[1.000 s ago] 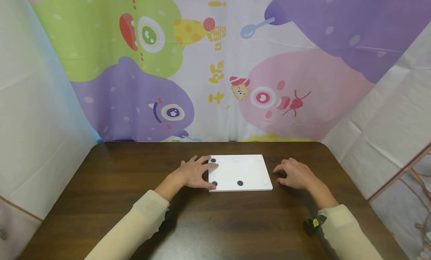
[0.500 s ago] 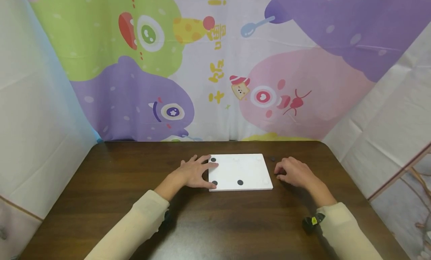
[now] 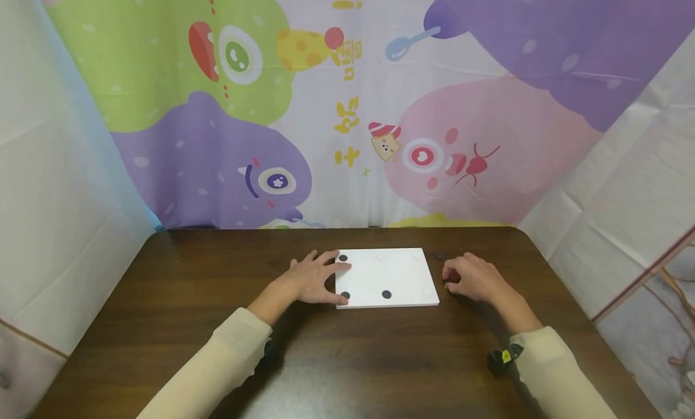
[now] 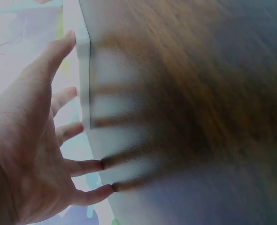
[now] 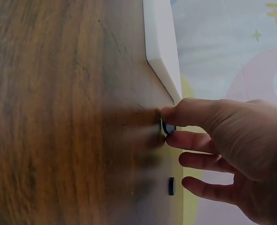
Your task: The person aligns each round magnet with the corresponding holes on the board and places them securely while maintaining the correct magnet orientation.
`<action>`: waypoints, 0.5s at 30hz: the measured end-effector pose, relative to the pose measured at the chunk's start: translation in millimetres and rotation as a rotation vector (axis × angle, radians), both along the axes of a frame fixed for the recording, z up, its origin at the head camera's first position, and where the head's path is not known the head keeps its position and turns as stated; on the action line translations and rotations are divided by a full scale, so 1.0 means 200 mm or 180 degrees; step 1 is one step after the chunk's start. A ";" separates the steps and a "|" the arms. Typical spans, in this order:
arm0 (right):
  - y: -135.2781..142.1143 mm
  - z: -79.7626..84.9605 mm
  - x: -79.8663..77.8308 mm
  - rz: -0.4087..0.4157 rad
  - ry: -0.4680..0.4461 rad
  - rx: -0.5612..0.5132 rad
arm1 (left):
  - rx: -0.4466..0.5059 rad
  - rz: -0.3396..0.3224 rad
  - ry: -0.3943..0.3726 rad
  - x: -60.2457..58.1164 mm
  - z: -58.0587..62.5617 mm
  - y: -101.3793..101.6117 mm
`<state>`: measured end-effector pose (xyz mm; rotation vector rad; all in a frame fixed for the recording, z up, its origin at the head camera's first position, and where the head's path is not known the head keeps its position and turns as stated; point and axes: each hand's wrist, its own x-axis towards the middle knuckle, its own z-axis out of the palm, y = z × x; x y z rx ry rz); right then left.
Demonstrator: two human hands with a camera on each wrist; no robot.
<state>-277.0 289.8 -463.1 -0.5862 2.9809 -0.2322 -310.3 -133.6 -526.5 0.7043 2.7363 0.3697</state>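
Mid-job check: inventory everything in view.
Table: one, brown, foreground.
Board: one, white, on table.
Board discs: three, black, two at left end, one front middle.
Pale circles: three, whitish, on board, two far, one near.
Loose disc: one, dark, table, right of board.
Pinched disc: one, dark, also right of board.
Backdrop: one, multicoloured, behind table.
Side sheets: two, whitish, left and right.
Sleeves: two, cream, forearms.
Wrist devices: two, dark, by sleeve ends.
Left hand: one, bare, on board's left end.
Right hand: one, bare, pinching the disc.

Soft, even light leaves a pale sheen on the surface and bleaches the white board. The left wrist view is hazy, dark streaks beside the left hand blurring; the right is dimmer.
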 end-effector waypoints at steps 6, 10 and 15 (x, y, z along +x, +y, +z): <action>-0.01 -0.01 0.00 0.0046 0.0057 -0.0010 | 0.0085 -0.0011 0.0051 0.07 0.08 0.01; -0.01 -0.02 0.01 0.0045 0.0086 -0.0007 | 0.0073 0.0005 0.0047 0.09 0.12 0.02; -0.01 -0.01 0.02 0.0039 0.0070 0.0000 | -0.0012 0.0034 0.0007 0.09 0.12 0.02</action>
